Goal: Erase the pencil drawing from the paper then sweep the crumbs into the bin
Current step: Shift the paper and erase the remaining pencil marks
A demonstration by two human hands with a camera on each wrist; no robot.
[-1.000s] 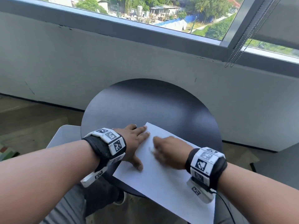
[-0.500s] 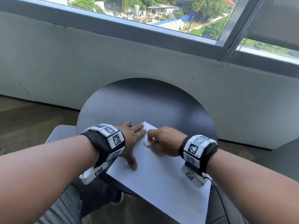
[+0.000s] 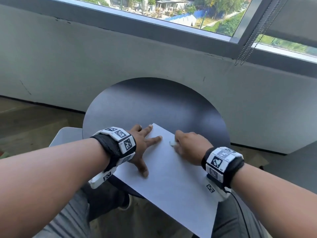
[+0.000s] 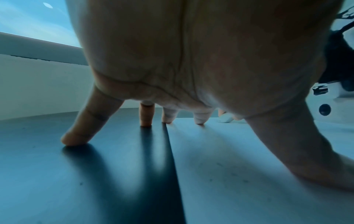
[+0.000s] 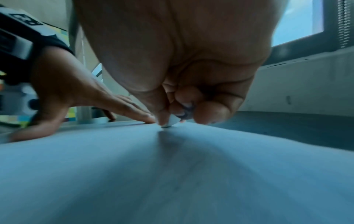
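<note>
Head view first: big grey wall (image 3: 120, 57) under a window (image 3: 188, 12), and shoved right up against it a round dark table (image 3: 154, 103). A bead chain (image 3: 247, 47) dangles from the blind on the right.

On the near side of the table sits a white sheet of paper (image 3: 171, 182), turned at an angle, with its closest corner hanging off the edge over the person's lap. I honestly can't make out any pencil marks on it from here, and there's no bin in any shot.

Left hand (image 3: 142, 143) is spread flat with the fingers apart, pinning the paper's left edge. From the left wrist cam the little and ring fingertips land on bare table (image 4: 95, 174) while the others and the thumb are on the sheet (image 4: 249, 174).

Right hand (image 3: 190, 145) is curled up tight, pinching a small white eraser (image 3: 172, 143) between thumb and fingertips. In the right wrist cam the eraser (image 5: 168, 122) tip is pressed down on the paper (image 5: 172, 174), just beside the left hand's (image 5: 80, 97) index fingertip.
</note>
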